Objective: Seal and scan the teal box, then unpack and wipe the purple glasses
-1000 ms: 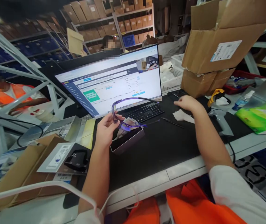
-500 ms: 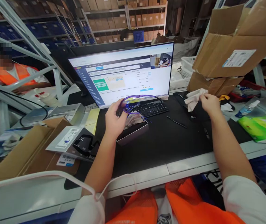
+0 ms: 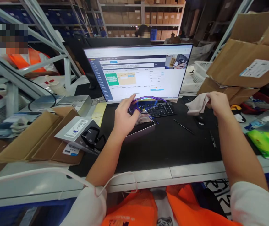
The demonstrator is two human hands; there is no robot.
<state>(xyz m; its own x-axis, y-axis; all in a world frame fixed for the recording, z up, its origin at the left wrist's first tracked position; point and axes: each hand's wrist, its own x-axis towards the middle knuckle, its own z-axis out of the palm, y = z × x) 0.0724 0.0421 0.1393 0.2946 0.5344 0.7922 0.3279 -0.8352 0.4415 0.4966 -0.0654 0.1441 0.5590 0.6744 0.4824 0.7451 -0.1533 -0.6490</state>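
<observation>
My left hand [image 3: 125,116] is above an open dark box [image 3: 142,131], its fingers around one end of a shiny purple curved frame [image 3: 152,98], which resembles eyewear. The frame arches in front of the keyboard; its exact kind is unclear. Crumpled clear wrapping [image 3: 144,118] shows inside the box under the hand. On the right, my right hand [image 3: 219,103] pinches a pale cloth [image 3: 197,105] by its edge, and the cloth hangs over the dark mat, partly above a black mouse [image 3: 200,118].
A lit monitor [image 3: 139,75] stands behind the keyboard [image 3: 160,110]. A pen [image 3: 183,126] lies on the black mat [image 3: 162,144]. Left are an open carton [image 3: 37,138] and a printed box [image 3: 80,133]; right, stacked cartons [image 3: 245,62] and a green packet [image 3: 268,144]. A white cable [image 3: 42,173] crosses in front.
The view has shifted, so most things sit a little further right. My left fingers look more stretched out along the purple frame. In my right hand the cloth hangs more spread.
</observation>
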